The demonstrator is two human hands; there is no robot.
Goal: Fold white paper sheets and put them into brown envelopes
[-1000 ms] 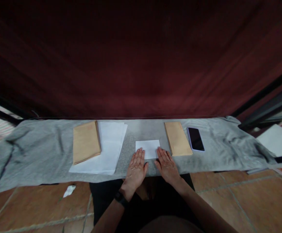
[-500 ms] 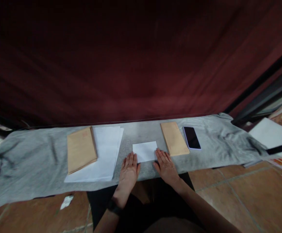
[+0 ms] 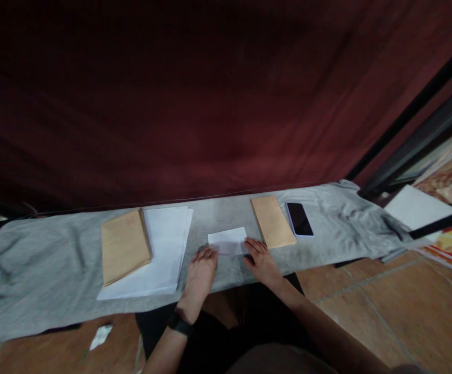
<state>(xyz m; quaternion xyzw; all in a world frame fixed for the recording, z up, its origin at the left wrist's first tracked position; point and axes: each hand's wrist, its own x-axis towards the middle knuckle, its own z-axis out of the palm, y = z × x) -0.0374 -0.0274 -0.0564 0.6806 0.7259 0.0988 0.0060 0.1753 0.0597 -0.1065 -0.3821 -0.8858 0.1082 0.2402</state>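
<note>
A small white folded sheet of paper point(image 3: 227, 236) lies on the grey cloth in front of me. Its near part looks shaded, as if lifted or folded over. My left hand point(image 3: 203, 267) has its fingers curled at the paper's left edge, the thumb mostly hidden. At the right edge, my right hand point(image 3: 260, 259) pinches the near corner, fingers bent. Just beyond the right hand is a brown envelope point(image 3: 273, 222). To the left, a stack of brown envelopes point(image 3: 125, 245) rests on larger white sheets point(image 3: 167, 244).
A phone point(image 3: 299, 219) with a pale purple edge lies right of the envelope. The grey cloth point(image 3: 50, 265) covers a narrow bench against a dark red curtain point(image 3: 210, 130). A white scrap point(image 3: 101, 336) is on the tiled floor. White paper point(image 3: 418, 208) lies at far right.
My fingers, flat beside the paper before, are now curled at its edges. The paper's near part has become shaded and seems raised. The whole view has shifted slightly.
</note>
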